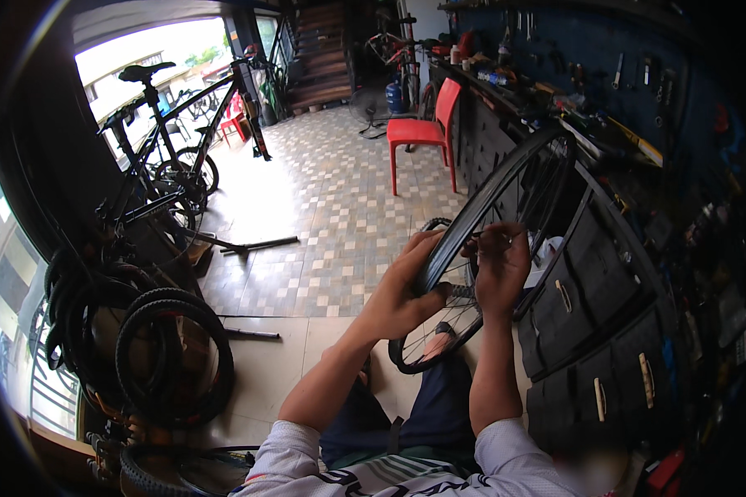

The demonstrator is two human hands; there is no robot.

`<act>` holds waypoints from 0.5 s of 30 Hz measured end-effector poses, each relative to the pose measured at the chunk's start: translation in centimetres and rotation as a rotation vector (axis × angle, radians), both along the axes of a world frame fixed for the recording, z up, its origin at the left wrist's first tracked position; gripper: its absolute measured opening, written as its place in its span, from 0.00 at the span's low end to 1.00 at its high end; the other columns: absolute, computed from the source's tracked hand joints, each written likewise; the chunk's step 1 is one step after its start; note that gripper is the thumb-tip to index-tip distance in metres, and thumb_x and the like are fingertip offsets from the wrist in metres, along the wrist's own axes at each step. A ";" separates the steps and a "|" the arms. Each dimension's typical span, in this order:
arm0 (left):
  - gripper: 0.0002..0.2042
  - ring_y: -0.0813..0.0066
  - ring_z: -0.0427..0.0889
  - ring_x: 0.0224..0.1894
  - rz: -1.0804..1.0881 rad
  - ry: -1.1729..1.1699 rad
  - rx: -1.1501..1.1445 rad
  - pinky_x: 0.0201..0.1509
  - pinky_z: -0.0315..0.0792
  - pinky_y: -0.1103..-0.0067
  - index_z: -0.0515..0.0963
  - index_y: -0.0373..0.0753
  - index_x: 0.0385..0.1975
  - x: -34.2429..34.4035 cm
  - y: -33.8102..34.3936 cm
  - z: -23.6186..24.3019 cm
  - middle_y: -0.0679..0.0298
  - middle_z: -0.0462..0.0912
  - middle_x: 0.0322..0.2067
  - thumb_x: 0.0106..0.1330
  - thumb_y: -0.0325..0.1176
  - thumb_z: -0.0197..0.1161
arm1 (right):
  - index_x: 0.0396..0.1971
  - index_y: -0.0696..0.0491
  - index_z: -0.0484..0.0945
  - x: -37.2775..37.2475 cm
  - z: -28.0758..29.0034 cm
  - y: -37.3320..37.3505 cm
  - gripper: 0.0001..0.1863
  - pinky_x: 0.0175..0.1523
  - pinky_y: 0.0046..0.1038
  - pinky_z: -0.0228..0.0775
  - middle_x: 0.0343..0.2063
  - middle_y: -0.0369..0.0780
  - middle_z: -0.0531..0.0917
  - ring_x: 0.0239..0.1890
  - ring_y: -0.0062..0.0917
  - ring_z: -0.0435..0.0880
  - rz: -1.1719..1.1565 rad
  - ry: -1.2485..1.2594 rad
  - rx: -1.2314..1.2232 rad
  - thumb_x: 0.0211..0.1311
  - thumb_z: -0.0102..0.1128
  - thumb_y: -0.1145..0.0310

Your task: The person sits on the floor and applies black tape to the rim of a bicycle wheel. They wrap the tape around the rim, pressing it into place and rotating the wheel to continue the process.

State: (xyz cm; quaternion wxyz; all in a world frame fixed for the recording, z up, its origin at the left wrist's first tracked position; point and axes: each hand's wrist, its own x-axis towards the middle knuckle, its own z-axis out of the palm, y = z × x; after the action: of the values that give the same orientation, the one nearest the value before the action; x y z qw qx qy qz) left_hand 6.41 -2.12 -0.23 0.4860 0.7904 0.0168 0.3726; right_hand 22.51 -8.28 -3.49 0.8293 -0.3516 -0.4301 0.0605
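Note:
A black spoked bicycle wheel (506,171) stands tilted in front of me, its top leaning away to the right over the bench side. My left hand (404,286) is closed round the near left side of the rim, thumb across its inner edge and fingers on the outer face. On the spoke side, my right hand (503,269) is raised with its fingers curled together close to the rim. Whatever those fingers pinch is too small and dark to make out. Below the hands, the wheel's lower edge hangs above my feet.
A red plastic chair (419,131) stands ahead beside a long, cluttered workbench (493,95). Dark drawers (584,290) with light handles line my right. At left, a black bicycle frame (186,98) hangs on a stand above loose tyres (124,352). Tools cover the right wall.

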 end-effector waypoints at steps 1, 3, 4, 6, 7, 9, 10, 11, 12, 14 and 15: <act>0.35 0.56 0.68 0.68 -0.014 0.004 -0.038 0.73 0.58 0.71 0.67 0.30 0.67 0.0 0.4 -0.1 0.49 0.69 0.64 0.55 0.22 0.63 | 0.38 0.57 0.76 0.0 0.2 0.3 0.07 0.38 0.19 0.73 0.30 0.35 0.83 0.30 0.16 0.83 -0.021 -0.008 -0.014 0.73 0.63 0.70; 0.35 0.64 0.71 0.65 -0.052 -0.014 -0.085 0.69 0.62 0.74 0.68 0.30 0.67 0.4 1.1 -0.1 0.53 0.71 0.62 0.53 0.19 0.60 | 0.36 0.56 0.76 0.4 0.3 0.8 0.07 0.38 0.19 0.72 0.28 0.34 0.83 0.29 0.15 0.82 -0.073 -0.032 -0.042 0.72 0.65 0.71; 0.34 0.67 0.72 0.64 -0.065 -0.021 -0.094 0.67 0.65 0.75 0.68 0.30 0.67 0.6 1.5 -0.3 0.55 0.73 0.61 0.53 0.18 0.59 | 0.35 0.57 0.77 0.8 0.3 0.9 0.10 0.36 0.18 0.70 0.25 0.33 0.82 0.28 0.13 0.80 -0.139 -0.110 -0.060 0.70 0.68 0.68; 0.35 0.70 0.75 0.62 -0.097 -0.040 -0.077 0.62 0.71 0.75 0.68 0.30 0.68 1.0 2.4 -0.1 0.58 0.76 0.58 0.52 0.17 0.59 | 0.34 0.57 0.77 2.0 -0.3 1.0 0.11 0.34 0.18 0.67 0.22 0.31 0.80 0.27 0.12 0.77 -0.182 -0.179 -0.184 0.70 0.69 0.67; 0.35 0.70 0.75 0.62 -0.103 -0.022 -0.109 0.61 0.72 0.76 0.68 0.30 0.68 1.1 2.6 0.1 0.58 0.76 0.58 0.52 0.16 0.59 | 0.34 0.57 0.78 2.4 -0.5 1.0 0.11 0.33 0.18 0.65 0.21 0.31 0.80 0.26 0.11 0.75 -0.203 -0.213 -0.246 0.70 0.69 0.66; 0.35 0.70 0.76 0.62 -0.107 0.012 -0.174 0.58 0.73 0.76 0.68 0.29 0.68 1.0 2.8 0.5 0.59 0.76 0.58 0.52 0.16 0.59 | 0.34 0.57 0.80 1.9 0.2 1.1 0.13 0.31 0.19 0.62 0.20 0.29 0.78 0.24 0.10 0.71 -0.121 -0.235 -0.207 0.67 0.72 0.63; 0.35 0.71 0.77 0.60 -0.105 -0.024 -0.142 0.53 0.74 0.79 0.69 0.28 0.67 1.1 3.1 0.4 0.58 0.76 0.58 0.51 0.15 0.59 | 0.34 0.57 0.80 1.2 0.5 1.2 0.13 0.31 0.20 0.62 0.20 0.29 0.78 0.24 0.11 0.70 -0.091 -0.261 -0.178 0.66 0.73 0.63; 0.34 0.71 0.77 0.59 -0.078 -0.016 -0.158 0.52 0.74 0.79 0.70 0.27 0.66 1.0 3.1 0.4 0.58 0.76 0.58 0.51 0.16 0.58 | 0.35 0.57 0.80 0.9 0.7 1.2 0.14 0.31 0.20 0.62 0.21 0.29 0.79 0.24 0.11 0.70 -0.062 -0.286 -0.149 0.65 0.75 0.63; 0.34 0.71 0.77 0.59 -0.049 -0.007 -0.174 0.52 0.74 0.80 0.71 0.27 0.65 0.8 3.1 0.3 0.58 0.77 0.58 0.51 0.16 0.58 | 0.39 0.56 0.82 1.1 0.4 0.9 0.15 0.33 0.21 0.67 0.27 0.32 0.84 0.25 0.13 0.74 -0.163 -0.405 -0.297 0.59 0.78 0.66; 0.32 0.73 0.77 0.57 -0.007 -0.005 -0.194 0.54 0.72 0.81 0.72 0.27 0.63 0.6 3.0 0.3 0.58 0.77 0.55 0.51 0.17 0.59 | 0.40 0.56 0.83 0.3 -0.2 1.3 0.15 0.34 0.21 0.69 0.31 0.34 0.86 0.26 0.15 0.75 -0.218 -0.332 -0.193 0.56 0.79 0.68; 0.31 0.74 0.76 0.56 0.006 -0.011 -0.198 0.55 0.71 0.81 0.73 0.28 0.62 0.5 2.7 0.3 0.59 0.78 0.53 0.51 0.17 0.59 | 0.40 0.55 0.83 0.1 -0.6 1.6 0.16 0.35 0.22 0.70 0.33 0.35 0.87 0.27 0.16 0.76 -0.247 -0.296 -0.141 0.55 0.80 0.69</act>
State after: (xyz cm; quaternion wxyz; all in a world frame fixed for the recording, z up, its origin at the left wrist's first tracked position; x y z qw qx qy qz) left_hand 6.96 0.57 0.08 0.5608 0.7363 0.0531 0.3749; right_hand 22.56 -6.67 -4.10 0.7315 -0.4638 -0.4956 -0.0638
